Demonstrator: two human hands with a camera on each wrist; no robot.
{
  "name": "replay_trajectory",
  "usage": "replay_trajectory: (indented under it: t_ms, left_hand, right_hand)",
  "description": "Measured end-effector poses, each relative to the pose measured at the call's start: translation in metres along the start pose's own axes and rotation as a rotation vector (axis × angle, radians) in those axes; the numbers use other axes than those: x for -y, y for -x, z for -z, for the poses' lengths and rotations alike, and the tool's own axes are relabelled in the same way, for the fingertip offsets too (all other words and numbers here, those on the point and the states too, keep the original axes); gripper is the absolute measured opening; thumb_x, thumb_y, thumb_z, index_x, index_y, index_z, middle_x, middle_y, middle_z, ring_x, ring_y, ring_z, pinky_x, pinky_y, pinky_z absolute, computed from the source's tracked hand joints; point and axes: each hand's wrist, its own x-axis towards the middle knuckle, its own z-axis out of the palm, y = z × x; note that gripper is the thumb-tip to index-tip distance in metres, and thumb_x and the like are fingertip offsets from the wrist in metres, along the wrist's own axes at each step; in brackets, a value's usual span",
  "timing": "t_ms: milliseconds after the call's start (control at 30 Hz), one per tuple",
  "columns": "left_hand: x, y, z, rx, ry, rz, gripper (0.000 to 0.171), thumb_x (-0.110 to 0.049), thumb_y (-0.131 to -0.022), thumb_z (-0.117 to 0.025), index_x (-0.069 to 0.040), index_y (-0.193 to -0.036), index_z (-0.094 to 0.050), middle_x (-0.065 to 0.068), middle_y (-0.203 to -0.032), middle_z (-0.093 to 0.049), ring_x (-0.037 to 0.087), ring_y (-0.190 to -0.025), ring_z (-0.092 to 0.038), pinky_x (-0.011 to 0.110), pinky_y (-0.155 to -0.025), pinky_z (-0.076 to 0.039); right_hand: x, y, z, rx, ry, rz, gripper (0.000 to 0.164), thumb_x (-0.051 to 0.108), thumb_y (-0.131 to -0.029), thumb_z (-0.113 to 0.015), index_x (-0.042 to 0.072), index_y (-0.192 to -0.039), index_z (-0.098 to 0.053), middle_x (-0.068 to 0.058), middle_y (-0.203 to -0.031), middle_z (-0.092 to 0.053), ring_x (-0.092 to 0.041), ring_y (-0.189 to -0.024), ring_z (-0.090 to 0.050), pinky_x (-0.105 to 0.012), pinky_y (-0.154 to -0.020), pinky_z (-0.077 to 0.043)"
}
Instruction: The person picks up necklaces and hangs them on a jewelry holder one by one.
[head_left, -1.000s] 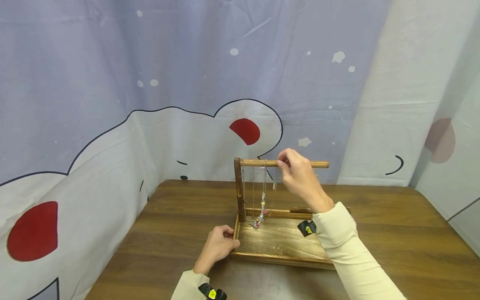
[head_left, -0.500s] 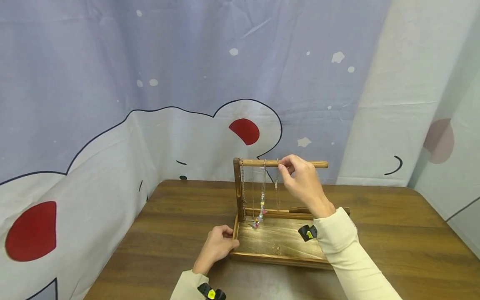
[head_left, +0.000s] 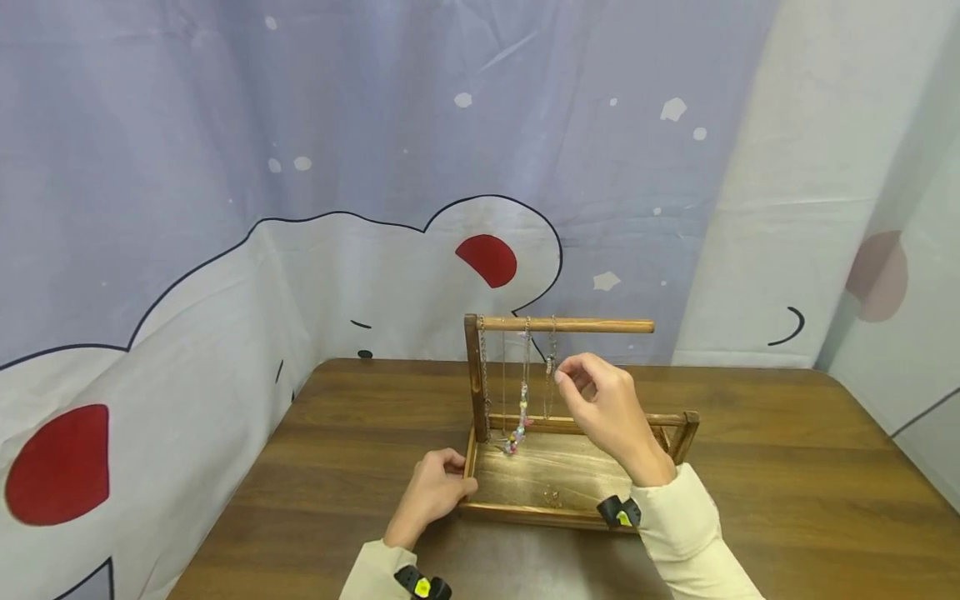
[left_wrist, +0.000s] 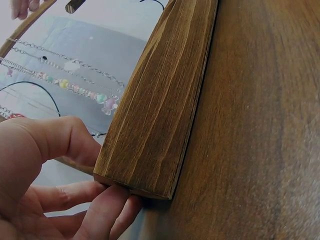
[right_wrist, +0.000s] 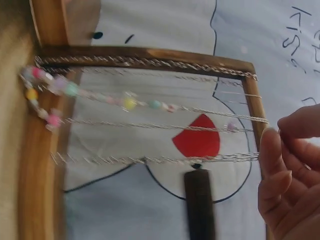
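Observation:
A wooden jewelry stand (head_left: 600, 326) has a horizontal bar over a shallow tray. Several necklaces hang from the bar, among them a pastel beaded necklace (head_left: 522, 408) and, right of it, a thin chain necklace (head_left: 549, 367) with a small charm. My left hand (head_left: 433, 487) grips the tray's left front corner, fingers under the dark wooden edge (left_wrist: 150, 115) in the left wrist view. My right hand (head_left: 607, 408) is below the bar, beside the thin chain, thumb and forefinger loosely curled close together. No chain shows running into its fingers (right_wrist: 272, 150) in the right wrist view.
Small shiny jewelry pieces (head_left: 552, 497) lie on the tray floor near the front. A short wooden upright (head_left: 684, 435) rises at the tray's right end. The stand is on a brown wooden table (head_left: 787, 467), with a printed curtain (head_left: 375, 108) behind.
My right hand has come down from the bar, uncovering it, and the thin chain necklace now hangs there on its own, swaying slightly. My left hand has stayed on the tray corner.

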Motion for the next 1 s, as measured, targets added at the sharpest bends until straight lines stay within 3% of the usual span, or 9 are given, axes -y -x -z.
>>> replay_trajectory:
  t_ms: [133, 300, 433, 567, 700, 867, 1000]
  left_hand:
    - [-0.002, 0.000, 0.000, -0.001, -0.001, -0.006, 0.027, -0.009, -0.066, -0.066, 0.001, -0.091, -0.062, 0.008, -0.084, -0.066, 0.014, -0.074, -0.063, 0.030, -0.062, -0.049]
    - [-0.003, 0.000, 0.002, -0.003, 0.002, -0.006, 0.028, -0.008, -0.066, -0.066, 0.002, -0.091, -0.062, 0.008, -0.083, -0.066, 0.014, -0.073, -0.063, 0.029, -0.062, -0.049]
    - [-0.002, 0.001, 0.002, 0.006, 0.012, 0.000, 0.028, -0.008, -0.067, -0.066, 0.003, -0.092, -0.062, 0.009, -0.085, -0.066, 0.015, -0.074, -0.063, 0.030, -0.062, -0.050]
    - [0.000, 0.002, 0.002, 0.007, 0.013, 0.004, 0.027, -0.008, -0.067, -0.066, 0.002, -0.092, -0.062, 0.009, -0.085, -0.066, 0.015, -0.075, -0.064, 0.030, -0.062, -0.050]
    - [0.001, 0.001, 0.003, 0.009, 0.003, 0.001, 0.027, -0.009, -0.068, -0.066, 0.002, -0.092, -0.062, 0.009, -0.086, -0.066, 0.015, -0.076, -0.063, 0.030, -0.062, -0.050]
    - [0.000, 0.001, 0.002, 0.006, -0.004, 0.002, 0.027, -0.009, -0.068, -0.066, 0.002, -0.092, -0.062, 0.008, -0.086, -0.066, 0.015, -0.075, -0.063, 0.029, -0.062, -0.049]
    - [0.000, 0.000, 0.001, 0.002, 0.001, 0.001, 0.026, -0.009, -0.067, -0.065, 0.001, -0.092, -0.062, 0.007, -0.085, -0.066, 0.014, -0.075, -0.063, 0.029, -0.062, -0.049]
  right_hand:
    - [-0.001, 0.023, -0.004, 0.050, -0.069, -0.001, 0.006, 0.004, -0.083, -0.062, 0.010, -0.083, -0.063, 0.007, -0.070, -0.056, -0.005, -0.059, -0.048, -0.020, -0.049, -0.041]
    - [-0.005, 0.048, -0.007, 0.243, -0.167, -0.125, 0.002, 0.009, -0.086, -0.061, 0.011, -0.087, -0.062, 0.006, -0.068, -0.057, -0.007, -0.058, -0.051, -0.022, -0.049, -0.043]
    - [-0.010, 0.060, -0.008, 0.420, -0.116, -0.251, 0.006, 0.017, -0.089, -0.059, 0.012, -0.087, -0.061, 0.008, -0.072, -0.058, -0.005, -0.064, -0.054, -0.023, -0.056, -0.045]
    - [-0.019, 0.071, -0.012, 0.556, -0.038, -0.301, 0.006, 0.017, -0.087, -0.059, 0.012, -0.083, -0.060, 0.008, -0.071, -0.057, -0.004, -0.065, -0.052, -0.022, -0.058, -0.044]
    - [-0.027, 0.080, -0.021, 0.583, -0.043, -0.368, 0.004, 0.008, -0.084, -0.059, 0.008, -0.080, -0.060, 0.007, -0.066, -0.054, -0.006, -0.059, -0.049, -0.023, -0.055, -0.043]
    - [-0.038, 0.088, -0.032, 0.571, -0.128, -0.507, 0.006, -0.003, -0.079, -0.055, 0.001, -0.076, -0.059, -0.003, -0.063, -0.055, -0.011, -0.053, -0.051, -0.023, -0.049, -0.043]
    - [-0.042, 0.093, -0.038, 0.538, -0.060, -0.545, 0.008, -0.001, -0.076, -0.061, 0.003, -0.069, -0.058, -0.002, -0.058, -0.054, -0.009, -0.051, -0.048, -0.023, -0.048, -0.041]
